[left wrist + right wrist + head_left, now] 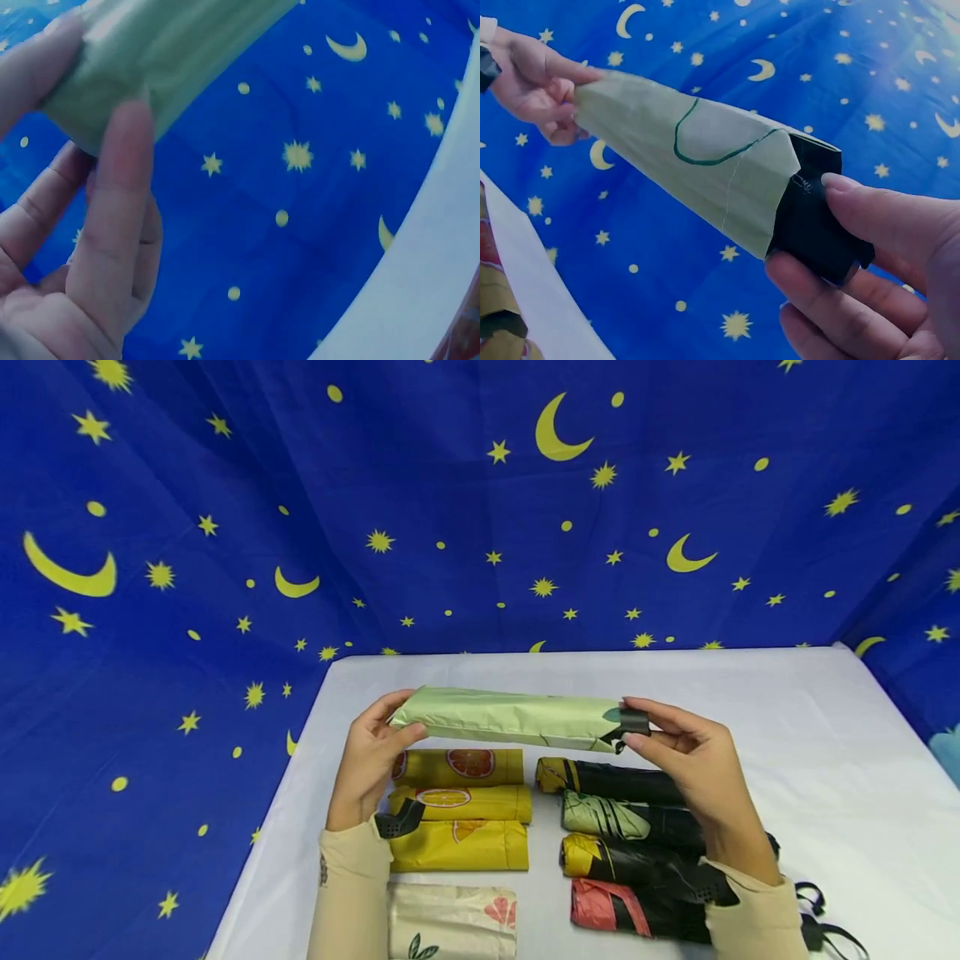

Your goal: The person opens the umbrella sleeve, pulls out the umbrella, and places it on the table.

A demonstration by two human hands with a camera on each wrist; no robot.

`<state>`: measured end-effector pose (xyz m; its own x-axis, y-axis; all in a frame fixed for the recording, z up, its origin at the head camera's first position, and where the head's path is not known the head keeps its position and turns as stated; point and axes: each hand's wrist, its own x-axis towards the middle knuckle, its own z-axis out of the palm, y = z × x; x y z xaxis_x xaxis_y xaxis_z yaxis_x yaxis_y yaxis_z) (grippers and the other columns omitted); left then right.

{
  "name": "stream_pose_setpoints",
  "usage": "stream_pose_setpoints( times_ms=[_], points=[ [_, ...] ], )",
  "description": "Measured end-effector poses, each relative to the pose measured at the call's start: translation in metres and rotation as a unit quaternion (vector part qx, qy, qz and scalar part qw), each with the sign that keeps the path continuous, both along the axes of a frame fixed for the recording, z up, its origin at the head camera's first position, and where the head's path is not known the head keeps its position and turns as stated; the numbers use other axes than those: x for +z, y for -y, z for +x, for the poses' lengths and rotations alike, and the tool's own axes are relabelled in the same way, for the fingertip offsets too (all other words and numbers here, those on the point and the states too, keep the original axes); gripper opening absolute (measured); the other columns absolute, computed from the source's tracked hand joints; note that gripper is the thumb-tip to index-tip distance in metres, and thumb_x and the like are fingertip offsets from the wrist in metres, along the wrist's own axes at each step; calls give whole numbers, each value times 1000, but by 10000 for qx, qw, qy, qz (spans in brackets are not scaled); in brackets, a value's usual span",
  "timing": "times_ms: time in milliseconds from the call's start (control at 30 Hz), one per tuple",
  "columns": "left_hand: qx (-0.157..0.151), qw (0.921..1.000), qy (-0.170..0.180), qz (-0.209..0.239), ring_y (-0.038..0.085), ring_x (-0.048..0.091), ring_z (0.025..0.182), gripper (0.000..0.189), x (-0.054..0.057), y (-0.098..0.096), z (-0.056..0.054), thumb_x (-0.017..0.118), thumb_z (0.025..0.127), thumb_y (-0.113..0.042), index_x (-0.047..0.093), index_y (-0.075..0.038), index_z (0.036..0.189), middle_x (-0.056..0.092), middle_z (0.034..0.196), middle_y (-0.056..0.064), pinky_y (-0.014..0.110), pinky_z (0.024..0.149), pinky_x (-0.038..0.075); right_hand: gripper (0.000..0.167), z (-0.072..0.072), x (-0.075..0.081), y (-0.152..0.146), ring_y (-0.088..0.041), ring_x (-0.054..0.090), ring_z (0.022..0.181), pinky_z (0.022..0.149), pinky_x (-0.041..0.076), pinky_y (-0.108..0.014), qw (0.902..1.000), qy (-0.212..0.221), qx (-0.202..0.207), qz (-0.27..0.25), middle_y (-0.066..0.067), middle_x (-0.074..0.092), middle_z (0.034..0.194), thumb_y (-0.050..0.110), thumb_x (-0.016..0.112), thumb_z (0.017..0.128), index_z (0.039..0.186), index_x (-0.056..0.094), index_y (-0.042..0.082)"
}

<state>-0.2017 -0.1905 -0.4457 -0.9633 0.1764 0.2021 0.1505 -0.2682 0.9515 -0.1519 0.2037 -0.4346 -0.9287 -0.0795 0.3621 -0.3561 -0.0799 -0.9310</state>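
Observation:
Both hands hold up a folded umbrella in a pale green sleeve (pixel 510 714), level above the table. My left hand (pixel 369 760) pinches the sleeve's far left end between thumb and fingers; the left wrist view shows this end of the sleeve (pixel 172 60) close up. At the other end my right hand (pixel 697 760) grips the black end (pixel 814 225) that sticks out of the sleeve's mouth, thumb on one side and fingers on the other. A dark green line runs over the sleeve (pixel 697 161) in the right wrist view. The rest of the umbrella is hidden inside.
On the white table (pixel 840 760), yellow sleeves with citrus prints (pixel 472 846) and a cream sleeve (pixel 450 918) lie in a left column. Several dark folded umbrellas (pixel 630 856) lie in a right column under my right forearm. A blue star-and-moon cloth (pixel 465 485) hangs behind.

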Motion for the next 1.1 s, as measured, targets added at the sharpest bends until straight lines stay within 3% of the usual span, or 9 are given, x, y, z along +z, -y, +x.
stream_pose_setpoints(
  times_ms=[167,267,500,700,1100],
  points=[
    [-440,9978,-398,312,25,60,115,41,-1,-4,2,71,92,7,58,-3,129,53,141,18,28,89,56,40,5,5,-3,-21,74,98,80,60,-28,9998,-1,2,199,-11,72,122,-12,67,93,132,61,-12],
    [-593,9969,-453,239,28,62,115,40,1,-3,3,70,93,8,54,-2,128,56,142,21,31,88,57,39,6,6,-5,-20,74,99,80,60,-28,9996,50,31,269,-9,72,122,-12,67,93,132,60,-12],
    [-864,9954,-417,-53,26,66,105,68,4,-1,4,66,96,8,39,-7,156,61,132,21,41,86,60,41,4,2,-7,-21,75,95,78,61,-29,9992,144,90,363,-9,73,117,-15,67,91,131,62,-12],
    [-997,9934,-409,-404,25,64,105,53,1,2,5,71,93,5,55,2,144,62,125,20,37,88,59,40,4,-1,-9,-19,75,90,75,61,-29,9976,309,162,593,-7,75,111,-14,69,90,129,65,-10],
    [-922,9925,-344,-721,28,65,102,51,0,-1,4,77,90,0,61,0,138,64,120,21,34,86,58,40,4,-1,-13,-18,75,93,76,61,-30,9963,567,193,615,-5,75,113,-13,72,89,129,65,-10]
  ],
)
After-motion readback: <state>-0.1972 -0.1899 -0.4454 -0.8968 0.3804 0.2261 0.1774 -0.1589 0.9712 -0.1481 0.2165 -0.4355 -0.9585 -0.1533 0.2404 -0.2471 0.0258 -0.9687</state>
